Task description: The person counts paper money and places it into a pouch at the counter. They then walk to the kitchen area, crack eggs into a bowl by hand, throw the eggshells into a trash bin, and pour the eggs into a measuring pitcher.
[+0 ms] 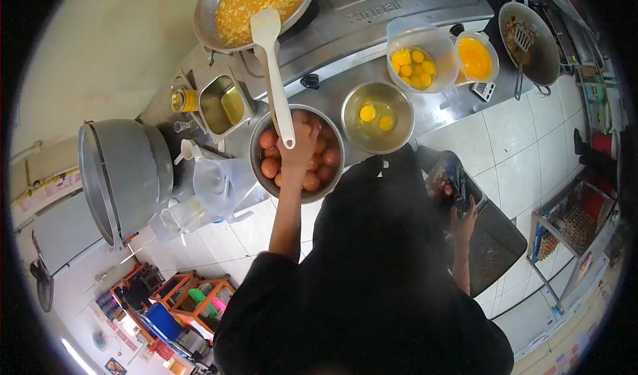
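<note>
Left hand (300, 154): yours, lowered into the deep metal bowl (255, 154), over the brown eggs (270, 168); you cannot tell whether the fingers grip one. Right hand (463, 223): yours, at the dark bin (503, 237) on the near right, beside black plastic; grip too obscured to tell.

Brown eggs: whole, piled in the deep metal bowl, in front of you on the steel desk (435, 113). Shallower steel bowl (351, 133): just right of the eggs, two yolks (385, 123) in clear white. Clear plastic jug (444, 42): farther right, several yolks. Smaller jug (492, 60): right of it, yellow liquid. Large pan (202, 17): far left, yellow mixture. White spatula (274, 76): head over the pan's edge, handle reaching above the eggs and your left hand.
</note>
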Motion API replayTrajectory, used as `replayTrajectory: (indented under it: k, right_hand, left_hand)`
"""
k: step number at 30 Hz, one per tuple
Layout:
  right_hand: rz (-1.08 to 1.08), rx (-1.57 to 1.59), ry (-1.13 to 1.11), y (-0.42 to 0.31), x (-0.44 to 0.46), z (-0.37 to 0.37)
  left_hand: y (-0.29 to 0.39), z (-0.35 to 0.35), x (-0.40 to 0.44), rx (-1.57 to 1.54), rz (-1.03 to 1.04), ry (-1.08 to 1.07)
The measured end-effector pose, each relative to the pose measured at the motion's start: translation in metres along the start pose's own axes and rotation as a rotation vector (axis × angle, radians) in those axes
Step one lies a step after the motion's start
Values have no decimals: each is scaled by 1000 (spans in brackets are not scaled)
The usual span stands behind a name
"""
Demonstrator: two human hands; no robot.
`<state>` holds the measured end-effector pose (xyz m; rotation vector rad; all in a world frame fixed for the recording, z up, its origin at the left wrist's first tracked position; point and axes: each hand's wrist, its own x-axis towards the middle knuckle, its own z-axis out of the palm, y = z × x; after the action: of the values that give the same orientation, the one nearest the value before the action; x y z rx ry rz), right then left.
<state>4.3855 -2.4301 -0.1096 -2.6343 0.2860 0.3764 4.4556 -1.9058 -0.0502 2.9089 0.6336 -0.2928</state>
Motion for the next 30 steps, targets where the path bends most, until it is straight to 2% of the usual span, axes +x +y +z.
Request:
replayTrajectory:
  k: [3, 6, 7, 8, 9, 10, 12, 14, 17, 18, 20, 21, 23, 24, 25, 26, 27, 28, 29, 30]
  right_hand:
    - [-114, -26, 77, -44, 35, -2]
    - [-321, 81, 86, -110, 55, -14]
    - [-222, 236, 37, -141, 54, -25]
    - [-124, 391, -15, -162, 57, -27]
    - [-140, 396, -24, -172, 62, -22]
    - [-219, 412, 12, -178, 64, -17]
    - [-311, 426, 38, -197, 67, -12]
    - [-349, 674, -92, -233, 64, -13]
    - [-740, 546, -159, -293, 57, -12]
    - [-858, 554, -188, -319, 51, -11]
    - [-1100, 528, -158, -367, 46, -13]
    - [-1105, 526, -159, -376, 50, -6]
    - [-1146, 646, -399, -383, 56, 8]
    - [-1154, 643, -400, -381, 58, 8]
    - [-1097, 639, -331, -377, 62, 6]
    - [-1041, 634, -263, -372, 64, 4]
    - [-1050, 629, -265, -368, 64, 1]
    - [-1042, 675, -144, -363, 62, -3]
    - [-1029, 719, -23, -360, 61, -5]
    - [-1031, 712, -24, -359, 62, -4]
  left_hand:
    - [-10, 27, 19, -33, 52, 101]
    - [-22, 34, 23, -62, 97, 256]
    - [-26, 32, 19, -59, 82, 263]
    - [-30, 28, 16, -187, -35, 217]
    - [-33, 23, 13, -317, -151, 170]
    - [-34, 20, 11, -313, -166, 175]
    - [-32, 10, 15, -289, -123, 178]
    - [-29, -11, 10, -279, -107, 188]
    - [-15, -59, -22, -910, -208, 58]
    - [-7, -74, -33, -912, -209, 61]
    - [12, -90, -50, -1153, -30, 130]
    - [16, -83, -51, -1156, -32, 133]
    - [23, -66, -51, -1142, 93, 85]
    - [38, -84, -54, -1157, 52, 28]
    - [42, -82, -50, -1163, 49, 37]
    - [45, -81, -45, -1507, -200, -116]
    - [55, -68, -41, -1615, -178, -52]
    - [65, -60, -37, -1722, -149, 11]
    - [73, -53, -32, -1729, -148, 17]
    - [80, -52, -26, -1920, -136, -63]
